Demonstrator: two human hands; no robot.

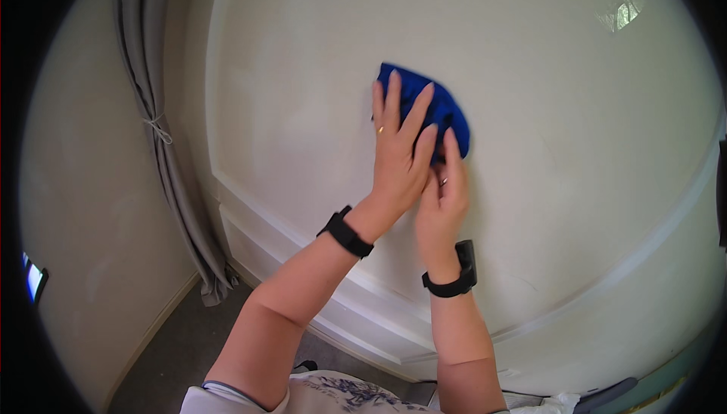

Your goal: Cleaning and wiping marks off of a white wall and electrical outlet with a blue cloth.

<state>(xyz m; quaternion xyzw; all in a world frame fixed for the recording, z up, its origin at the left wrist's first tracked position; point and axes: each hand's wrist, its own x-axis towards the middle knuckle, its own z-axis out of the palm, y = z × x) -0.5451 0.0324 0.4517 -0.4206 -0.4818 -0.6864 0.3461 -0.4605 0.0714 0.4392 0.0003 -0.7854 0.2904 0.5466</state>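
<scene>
A folded blue cloth point(451, 110) lies against a large off-white wall panel point(306, 84) in front of me. My left hand point(400, 141) presses it there, palm down and fingers spread, with a ring on one finger. Close beside it, my right hand point(451, 187) has curled fingers at the cloth's lower right edge; the left hand partly hides its thumb side. Both wrists wear black bands, the left band point(346, 232) and the right band point(454, 280). Part of the cloth is hidden under my fingers.
A grey curtain point(162, 169), tied with a white cord point(159, 129), hangs in the corner to the left. White moulding point(272, 215) frames the panel. Dark grey carpet point(170, 351) lies below. White plastic point(559, 402) shows at the bottom right, and a lit screen point(35, 280) at the far left.
</scene>
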